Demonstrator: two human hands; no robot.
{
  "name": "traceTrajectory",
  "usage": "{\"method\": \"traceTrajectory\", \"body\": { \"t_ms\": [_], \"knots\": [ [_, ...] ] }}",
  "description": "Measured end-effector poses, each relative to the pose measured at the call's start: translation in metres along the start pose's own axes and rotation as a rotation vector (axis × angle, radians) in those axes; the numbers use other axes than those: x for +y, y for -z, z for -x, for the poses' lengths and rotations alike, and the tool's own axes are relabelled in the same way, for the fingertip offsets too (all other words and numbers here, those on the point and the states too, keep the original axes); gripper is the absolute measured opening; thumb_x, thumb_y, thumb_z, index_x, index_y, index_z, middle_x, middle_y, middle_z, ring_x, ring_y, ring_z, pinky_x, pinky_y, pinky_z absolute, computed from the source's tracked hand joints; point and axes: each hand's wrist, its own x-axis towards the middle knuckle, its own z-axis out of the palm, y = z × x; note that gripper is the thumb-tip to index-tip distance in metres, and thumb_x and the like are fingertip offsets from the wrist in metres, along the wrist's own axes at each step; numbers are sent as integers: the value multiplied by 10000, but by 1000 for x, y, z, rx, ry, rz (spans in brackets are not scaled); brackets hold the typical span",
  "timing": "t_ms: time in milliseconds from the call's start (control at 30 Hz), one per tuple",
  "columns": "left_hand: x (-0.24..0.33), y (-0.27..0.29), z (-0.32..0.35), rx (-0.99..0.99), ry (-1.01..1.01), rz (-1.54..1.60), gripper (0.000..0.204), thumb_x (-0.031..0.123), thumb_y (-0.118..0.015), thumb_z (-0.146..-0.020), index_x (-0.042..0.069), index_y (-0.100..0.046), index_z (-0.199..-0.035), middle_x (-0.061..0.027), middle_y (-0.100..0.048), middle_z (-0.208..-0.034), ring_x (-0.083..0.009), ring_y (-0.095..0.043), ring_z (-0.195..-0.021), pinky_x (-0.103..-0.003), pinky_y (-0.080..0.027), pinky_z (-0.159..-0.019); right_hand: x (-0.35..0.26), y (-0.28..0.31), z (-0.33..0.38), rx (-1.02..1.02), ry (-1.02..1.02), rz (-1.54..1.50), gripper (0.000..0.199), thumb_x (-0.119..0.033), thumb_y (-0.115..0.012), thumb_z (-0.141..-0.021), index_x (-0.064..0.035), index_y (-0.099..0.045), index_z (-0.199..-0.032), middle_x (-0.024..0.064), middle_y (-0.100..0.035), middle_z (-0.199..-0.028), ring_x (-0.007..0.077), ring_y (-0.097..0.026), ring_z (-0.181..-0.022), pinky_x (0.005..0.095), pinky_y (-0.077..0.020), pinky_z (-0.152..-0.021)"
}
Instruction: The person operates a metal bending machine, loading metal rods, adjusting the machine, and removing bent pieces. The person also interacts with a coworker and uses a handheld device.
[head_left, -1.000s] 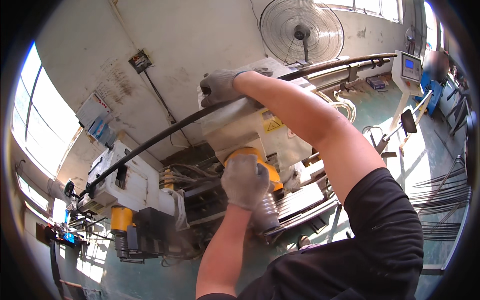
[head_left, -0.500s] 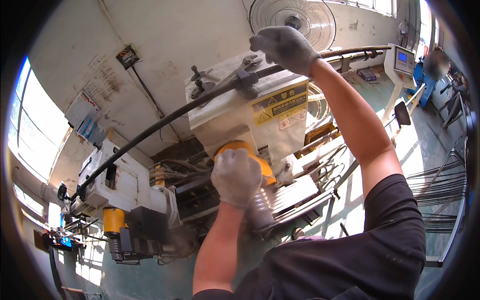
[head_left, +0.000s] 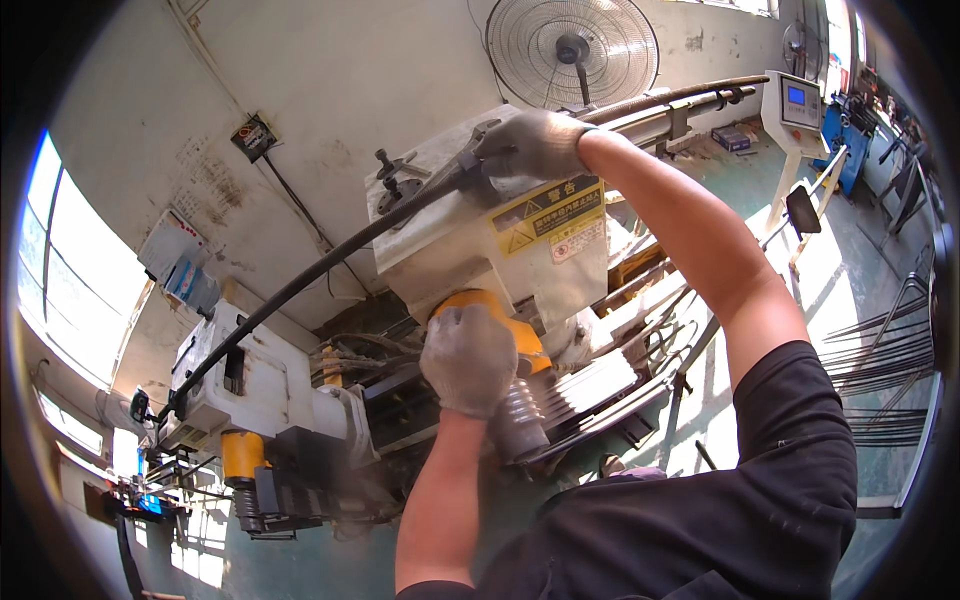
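White machine (head_left: 425, 258), stained wall (head_left: 350, 75), fan (head_left: 572, 48) — hands: left (head_left: 468, 360) fisted, contents hidden; right (head_left: 534, 145) curled by bar (head_left: 398, 214), grip unclear.

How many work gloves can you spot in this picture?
2: one on the left hand, in front of the yellow housing; one on the right hand, at the long dark rod. Others could be hidden.

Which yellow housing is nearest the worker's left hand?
The yellow housing below the warning-labelled machine block; the left hand overlaps it in view. The other housing sits farther left.
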Motion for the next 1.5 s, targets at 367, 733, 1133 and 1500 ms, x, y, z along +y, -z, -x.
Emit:
{"method": "traceTrajectory", "body": {
  "t_ms": [367,733,1133,1500],
  "knots": [
    [12,-7,-2,10,20,10,147,80,-784,-835,99,-736,-973,-142,-693,-907,-407,-693,-849,-523,-580,-731,20,49,-7,-64,-350,-604,606,-639,-675,-1105,-63,-865,-1093,94,-839,-932,238,-810,-940,402,-620,-958],
    [10,-11,-13,50,-35,-17,105,101,-745,-856,111,-670,-929,-135,-670,-914,-402,-678,-833,-529,-566,-681,22,63,-4,-30,-484,-327,656,-664,-617,-1114,-65,-840,-1259,120,-844,-1041,217,-788,-1030,392,-592,-1022],
    [11,-17,-16,21,-1,-18,139,63,-765,-831,89,-709,-955,-149,-685,-899,-409,-689,-832,-514,-576,-714,38,33,1,-207,-207,-181,562,-517,-566,-1161,-20,-773,-1001,209,-827,-1051,288,-780,-979,431,-595,-1020],
    [18,-26,-20,11,11,34,161,59,-785,-832,60,-746,-988,-169,-719,-927,-424,-711,-866,-510,-595,-774,90,58,5,32,-274,-590,606,-501,-480,-1206,-19,-816,-1056,140,-828,-973,253,-781,-974,426,-601,-943]
  ]
}}
